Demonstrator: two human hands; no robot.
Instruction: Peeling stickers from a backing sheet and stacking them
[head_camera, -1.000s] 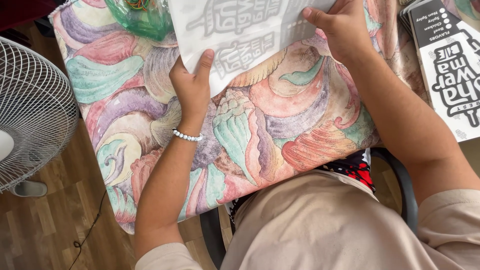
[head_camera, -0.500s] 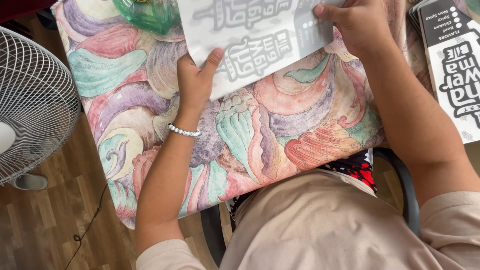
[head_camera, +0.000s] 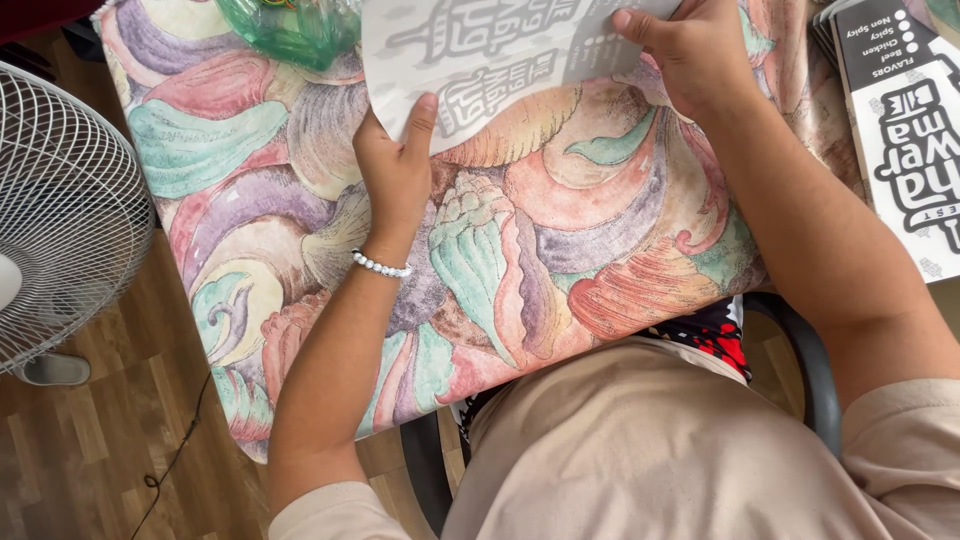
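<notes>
A white sheet (head_camera: 480, 60) with grey printed shapes lies lifted over a table covered in a pastel shell-patterned cloth (head_camera: 560, 230). My left hand (head_camera: 395, 170) grips the sheet's near left corner, thumb on top; a white bead bracelet circles that wrist. My right hand (head_camera: 690, 55) pinches the sheet's right edge near the top of the view. The sheet's far part runs out of frame.
A green plastic bag (head_camera: 290, 30) sits on the cloth at the far left. Black-and-white printed sheets (head_camera: 910, 130) lie at the right edge. A white floor fan (head_camera: 60, 220) stands left on the wooden floor, its cable trailing. I sit in a dark chair (head_camera: 810, 370).
Both hands and the sheet have shifted up and slightly right in view, away from me. The grip on the sheet stays the same.
</notes>
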